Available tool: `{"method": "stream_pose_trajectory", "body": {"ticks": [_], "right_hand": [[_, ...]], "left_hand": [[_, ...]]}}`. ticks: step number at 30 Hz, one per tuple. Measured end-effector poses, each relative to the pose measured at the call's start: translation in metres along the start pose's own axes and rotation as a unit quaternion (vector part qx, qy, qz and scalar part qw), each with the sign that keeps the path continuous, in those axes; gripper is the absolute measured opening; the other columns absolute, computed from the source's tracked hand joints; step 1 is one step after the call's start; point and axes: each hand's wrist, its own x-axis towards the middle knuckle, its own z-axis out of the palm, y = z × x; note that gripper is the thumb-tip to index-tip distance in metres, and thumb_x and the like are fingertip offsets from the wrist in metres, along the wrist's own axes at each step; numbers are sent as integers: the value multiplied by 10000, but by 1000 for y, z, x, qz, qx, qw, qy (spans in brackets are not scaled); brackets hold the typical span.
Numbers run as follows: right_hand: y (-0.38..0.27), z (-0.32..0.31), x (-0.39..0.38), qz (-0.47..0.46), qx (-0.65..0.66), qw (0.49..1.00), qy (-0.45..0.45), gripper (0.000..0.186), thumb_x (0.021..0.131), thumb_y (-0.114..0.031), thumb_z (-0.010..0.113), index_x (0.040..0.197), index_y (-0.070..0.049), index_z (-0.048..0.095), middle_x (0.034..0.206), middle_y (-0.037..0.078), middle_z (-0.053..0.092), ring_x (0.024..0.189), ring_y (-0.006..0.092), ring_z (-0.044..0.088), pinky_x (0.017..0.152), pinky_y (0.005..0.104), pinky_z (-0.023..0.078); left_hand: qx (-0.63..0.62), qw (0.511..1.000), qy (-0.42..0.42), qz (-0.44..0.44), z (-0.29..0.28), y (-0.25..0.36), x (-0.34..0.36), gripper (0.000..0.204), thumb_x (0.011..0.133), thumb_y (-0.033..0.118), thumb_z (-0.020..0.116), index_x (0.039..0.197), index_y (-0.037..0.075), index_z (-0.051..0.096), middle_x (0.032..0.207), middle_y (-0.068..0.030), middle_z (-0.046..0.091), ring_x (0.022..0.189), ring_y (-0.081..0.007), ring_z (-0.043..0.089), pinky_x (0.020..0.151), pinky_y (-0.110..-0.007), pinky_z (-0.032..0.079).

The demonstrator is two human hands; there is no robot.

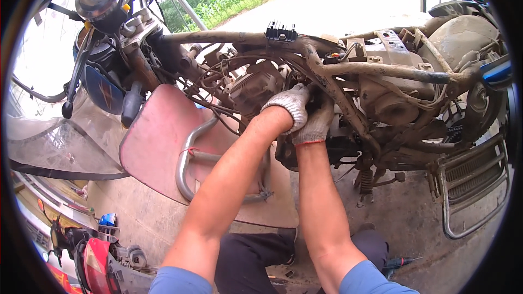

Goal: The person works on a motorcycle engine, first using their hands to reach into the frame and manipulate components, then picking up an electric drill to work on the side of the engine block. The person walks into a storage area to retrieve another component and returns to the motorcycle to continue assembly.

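Note:
A dirty, stripped motorcycle stands across my view, its tubular frame (239, 37) bare and muddy. Both my hands wear whitish knit gloves and reach in among the parts beside the engine (257, 86), under the frame's middle. My left hand (289, 106) is closed, with its fingers bent inward at the engine's right side; what they hold is hidden. Close against it, my right hand (317, 118) goes behind the sloping frame tube (346, 110). Its fingers are lost in shadow, so their grip does not show. Dark cables (210, 100) hang left of the engine.
A pink board (155, 136) and a bent metal tube (188, 166) stand below the engine. At right is a metal rack (474, 185). A screwdriver-like tool (400, 262) lies on the floor by my right knee. A red motorbike (95, 264) is at lower left.

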Motion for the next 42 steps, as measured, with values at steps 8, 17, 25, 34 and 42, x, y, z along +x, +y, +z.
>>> {"method": "stream_pose_trajectory", "body": {"ticks": [8,17,25,34,42], "right_hand": [[-5,-12,11,51,-31,998,9,316,1035,-266,484,1214,-56,637,1130,73,655,1049,216,608,979,375,478],[0,-6,8,-21,35,997,60,275,981,-222,538,1129,-45,687,1108,111,704,1071,264,636,1016,382,468],[-4,-18,16,8,-28,999,34,276,1023,-265,524,1140,-62,669,1029,50,666,992,202,612,942,355,483],[-3,-1,1,21,-53,995,85,241,973,-222,543,1088,-49,665,1068,79,678,1007,228,633,951,362,498],[-3,-17,14,-8,36,998,47,161,941,-157,574,955,-57,699,930,79,693,928,235,634,912,352,489]], "left_hand": [[-41,998,40,22,9,-9,-1,553,865,62,457,1415,3,480,1417,-270,529,1328,-421,495,1117,-426,426],[7,1000,0,-29,7,7,-3,556,910,133,465,1452,15,423,1472,-279,461,1322,-431,499,1094,-440,442],[-31,998,46,-8,6,-1,-2,515,883,95,479,1392,27,516,1397,-254,549,1310,-404,513,1098,-431,436],[-43,995,82,24,19,-5,-10,546,907,85,454,1446,-1,444,1476,-257,476,1360,-400,472,1136,-415,407],[-47,998,22,-26,4,8,-1,444,901,122,487,1325,-4,526,1360,-270,558,1266,-431,543,1060,-450,457]]}}
